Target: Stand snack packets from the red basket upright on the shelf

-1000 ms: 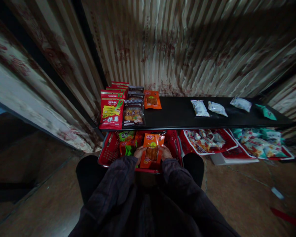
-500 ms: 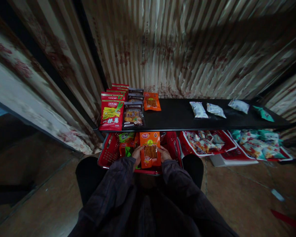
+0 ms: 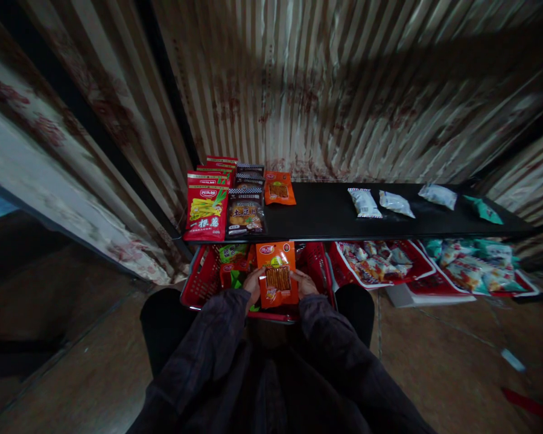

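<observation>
Left hand (image 3: 253, 286) and right hand (image 3: 304, 284) observed gripping an orange packet (image 3: 278, 278) by its opposite side edges, lower centre of the frame, over a red basket (image 3: 201, 284). Printed face is turned to view; long axis runs up and down the frame, header end toward the black shelf (image 3: 319, 211), leaning slightly left. I note a second orange packet (image 3: 279, 190) on that shelf, beside dark brown packets (image 3: 245, 214).

the camera sits on the person's head, looking forward and steeply down past both sleeves (image 3: 208, 343). the left hand (image 3: 253, 286) and right hand (image 3: 304, 285) are near, the black shelf (image 3: 317, 211) just beyond, the striped curtain (image 3: 298, 90) behind.
</observation>
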Available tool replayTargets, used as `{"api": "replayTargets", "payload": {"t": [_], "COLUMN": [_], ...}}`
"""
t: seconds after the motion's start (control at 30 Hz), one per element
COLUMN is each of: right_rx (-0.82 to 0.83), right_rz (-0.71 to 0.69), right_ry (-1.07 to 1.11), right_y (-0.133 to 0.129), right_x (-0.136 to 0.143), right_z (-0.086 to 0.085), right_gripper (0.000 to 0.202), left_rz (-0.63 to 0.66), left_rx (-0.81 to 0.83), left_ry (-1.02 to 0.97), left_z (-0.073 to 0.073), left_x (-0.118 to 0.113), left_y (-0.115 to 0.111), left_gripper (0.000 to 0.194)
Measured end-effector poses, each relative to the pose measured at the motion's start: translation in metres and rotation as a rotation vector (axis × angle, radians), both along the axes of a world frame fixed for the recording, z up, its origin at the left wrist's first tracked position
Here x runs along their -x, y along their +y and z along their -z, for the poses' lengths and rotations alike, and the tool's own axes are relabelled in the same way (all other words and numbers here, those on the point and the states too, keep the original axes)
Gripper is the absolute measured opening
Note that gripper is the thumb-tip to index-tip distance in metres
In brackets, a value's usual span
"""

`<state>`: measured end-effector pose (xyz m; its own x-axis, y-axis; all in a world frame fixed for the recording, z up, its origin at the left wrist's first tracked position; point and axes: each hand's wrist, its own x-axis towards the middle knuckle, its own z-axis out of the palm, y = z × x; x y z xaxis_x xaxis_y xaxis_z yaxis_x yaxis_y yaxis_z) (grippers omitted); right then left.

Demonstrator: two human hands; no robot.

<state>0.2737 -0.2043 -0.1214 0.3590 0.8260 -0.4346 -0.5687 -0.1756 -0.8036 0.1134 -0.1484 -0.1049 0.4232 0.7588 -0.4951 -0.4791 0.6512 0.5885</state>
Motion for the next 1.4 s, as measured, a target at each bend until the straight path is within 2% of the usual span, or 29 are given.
{"api": "replayTargets", "payload": {"t": [0.1,0.2,0.47,0.77,0.83,0.97,1.1,1.4], "right_rx": [0.041,0.047,0.019,-0.021,-0.019,-0.085,-0.12,-0.073], "right_rz": [-0.006,0.044,0.034,0.132,0.144,0.048,0.021,0.008], "right_ry": [0.073,0.068,0.106,0.174,0.174,0.151,0.128,0.126], "right_y": [-0.003,-0.004,-0.006,0.005,0.008,0.01,0.005,-0.009], "right_x": [-0.003,-0.009,-0.018,-0.033,-0.038,-0.045,-0.044,-0.04], "right_z": [-0.004,-0.006,-0.009,-0.023,-0.025,-0.031,-0.035,-0.027], "right_gripper": [0.03,0.03,0.032,0.02,0.021,0.024,0.027,0.037], "left_rz": [0.035,0.067,0.131,0.216,0.211,0.179,0.166,0.14], "left_rx": [-0.019,-0.024,-0.035,-0.136,-0.141,-0.173,-0.203,-0.216], "left_ry": [-0.007,0.017,0.086,0.078,0.082,0.097,0.093,0.124], "left_z": [-0.004,-0.007,-0.006,-0.004,-0.006,-0.011,-0.016,-0.018], "left_x": [-0.002,-0.003,-0.005,-0.011,-0.015,-0.022,-0.026,-0.032], "left_y": [-0.002,-0.003,-0.001,0.0,0.001,0.005,0.009,0.017], "left_gripper": [0.027,0.019,0.015,0.027,0.029,0.029,0.033,0.031]}}
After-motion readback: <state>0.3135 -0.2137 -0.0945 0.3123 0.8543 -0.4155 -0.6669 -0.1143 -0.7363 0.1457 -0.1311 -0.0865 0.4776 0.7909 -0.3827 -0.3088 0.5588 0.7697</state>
